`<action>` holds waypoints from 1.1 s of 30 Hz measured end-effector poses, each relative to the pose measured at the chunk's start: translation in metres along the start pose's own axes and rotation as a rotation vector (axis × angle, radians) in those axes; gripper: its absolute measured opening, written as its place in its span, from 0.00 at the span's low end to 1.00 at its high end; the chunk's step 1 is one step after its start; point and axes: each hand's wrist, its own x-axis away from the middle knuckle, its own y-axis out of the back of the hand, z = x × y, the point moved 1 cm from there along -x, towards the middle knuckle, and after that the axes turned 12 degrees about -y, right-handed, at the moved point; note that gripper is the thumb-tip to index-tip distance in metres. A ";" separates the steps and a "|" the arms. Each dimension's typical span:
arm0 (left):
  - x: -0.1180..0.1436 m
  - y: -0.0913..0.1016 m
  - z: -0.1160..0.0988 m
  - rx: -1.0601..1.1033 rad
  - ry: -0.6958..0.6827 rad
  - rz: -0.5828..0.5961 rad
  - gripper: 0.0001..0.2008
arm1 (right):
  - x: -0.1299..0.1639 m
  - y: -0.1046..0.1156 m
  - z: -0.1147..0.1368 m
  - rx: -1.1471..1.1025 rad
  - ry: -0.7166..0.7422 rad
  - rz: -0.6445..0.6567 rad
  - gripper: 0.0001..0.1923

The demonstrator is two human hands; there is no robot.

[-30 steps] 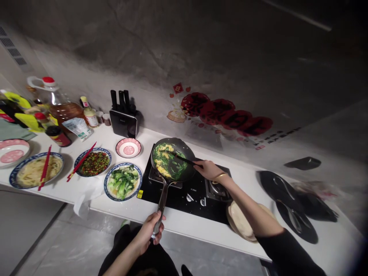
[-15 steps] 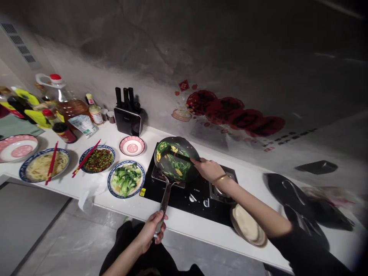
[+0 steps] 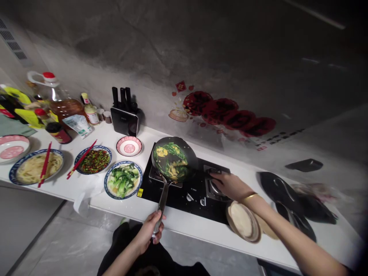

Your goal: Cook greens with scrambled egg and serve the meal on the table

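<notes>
Dark wok of greens and egg on the black stove, handle in your grip.

Your left hand point(image 3: 151, 230) wraps the long steel handle of the black wok point(image 3: 174, 159); your right hand point(image 3: 230, 184) hovers open, empty, over the stove point(image 3: 184, 191). Likely front-heavy: hold the handle end firmly.

The single head-worn camera is looking forward and steeply down from above the white kitchen counter point(image 3: 184, 224), facing the grey stone wall point(image 3: 201, 53) behind it. It is standing near the black glass stove point(image 3: 198, 197), and the person's body is showing at the bottom edge.
</notes>
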 end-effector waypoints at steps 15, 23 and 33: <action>0.000 -0.001 -0.001 0.012 0.006 0.001 0.33 | 0.007 0.036 0.002 -0.022 0.111 0.138 0.17; 0.001 -0.001 0.000 0.015 0.001 0.003 0.33 | -0.013 -0.011 0.042 0.000 -0.022 -0.115 0.19; -0.001 0.001 -0.001 0.009 0.000 0.016 0.32 | -0.024 -0.002 0.040 0.172 0.207 -0.043 0.21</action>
